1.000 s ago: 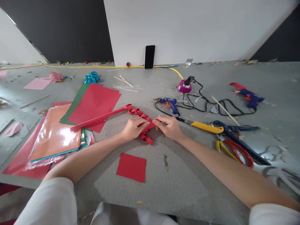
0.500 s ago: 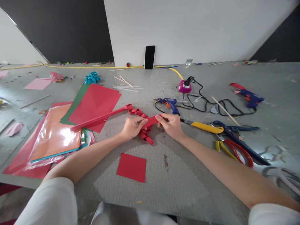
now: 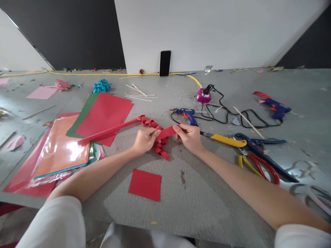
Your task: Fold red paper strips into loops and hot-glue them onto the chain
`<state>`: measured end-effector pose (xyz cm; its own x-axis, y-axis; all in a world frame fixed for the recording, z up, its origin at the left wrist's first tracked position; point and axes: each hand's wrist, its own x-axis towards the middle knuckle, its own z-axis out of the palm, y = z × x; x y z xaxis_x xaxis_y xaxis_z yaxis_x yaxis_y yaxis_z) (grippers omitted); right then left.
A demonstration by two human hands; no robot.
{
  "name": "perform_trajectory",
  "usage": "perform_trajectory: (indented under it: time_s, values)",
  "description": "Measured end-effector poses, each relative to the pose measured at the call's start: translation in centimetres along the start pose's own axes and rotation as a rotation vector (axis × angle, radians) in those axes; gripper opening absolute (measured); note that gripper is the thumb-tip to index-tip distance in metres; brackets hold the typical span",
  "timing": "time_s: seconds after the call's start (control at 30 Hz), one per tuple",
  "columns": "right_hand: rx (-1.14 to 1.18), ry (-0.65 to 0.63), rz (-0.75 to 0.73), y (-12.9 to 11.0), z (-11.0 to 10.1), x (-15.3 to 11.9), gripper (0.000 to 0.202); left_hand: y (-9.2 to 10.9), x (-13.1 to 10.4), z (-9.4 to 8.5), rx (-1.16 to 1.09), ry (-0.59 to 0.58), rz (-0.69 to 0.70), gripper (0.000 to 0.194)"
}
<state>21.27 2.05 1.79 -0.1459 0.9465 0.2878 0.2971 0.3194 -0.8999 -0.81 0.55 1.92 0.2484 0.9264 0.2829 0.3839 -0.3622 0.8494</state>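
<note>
Between my two hands a short strip of red paper [image 3: 167, 133] is stretched, slightly tilted up to the right. My left hand [image 3: 146, 140] pinches its left end between thumb and fingers. The right end is pinched by my right hand [image 3: 189, 138]. Just behind and below the strip lies a curly red paper garland [image 3: 160, 151], partly covered by my hands. It joins a long red paper-wrapped stick [image 3: 111, 132] that slants down to the left over the red sheets [image 3: 103, 112]. Nearer to me, a red paper square [image 3: 145, 185] rests flat on the table.
A blue glue gun [image 3: 184, 113] lies beyond my right hand; another glue gun [image 3: 276, 108] is farther right, with black cords to a purple socket block [image 3: 203, 95]. A yellow-handled cutter [image 3: 227, 140], pliers and scissors [image 3: 261, 169] lie right. Plastic-wrapped coloured paper [image 3: 63, 146] is left. A phone [image 3: 164, 63] leans on the wall.
My left hand has shifted slightly left along the strip, and my right hand has moved a touch to the right. Everything else stays in place.
</note>
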Motion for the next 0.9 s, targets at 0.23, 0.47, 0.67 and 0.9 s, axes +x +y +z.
perform_trajectory:
  time_s: [0.23,0.47,0.67,0.9]
  values:
    - [-0.008,-0.001,0.003,0.1,0.0,0.0,0.054,0.1,0.0,0.0,0.006,0.011,0.005,0.062]
    - [0.008,0.001,0.016,0.1,0.0,0.0,0.054,-0.1,0.1,0.0,-0.070,0.034,-0.039,0.058]
    - [0.083,0.101,0.029,0.1,0.1,0.4,0.055,-1.1,1.1,0.2,-0.364,0.053,-0.170,0.056]
    - [0.086,0.103,0.031,0.0,0.2,0.6,0.055,-1.1,1.0,0.4,-0.325,-0.032,-0.111,0.048]
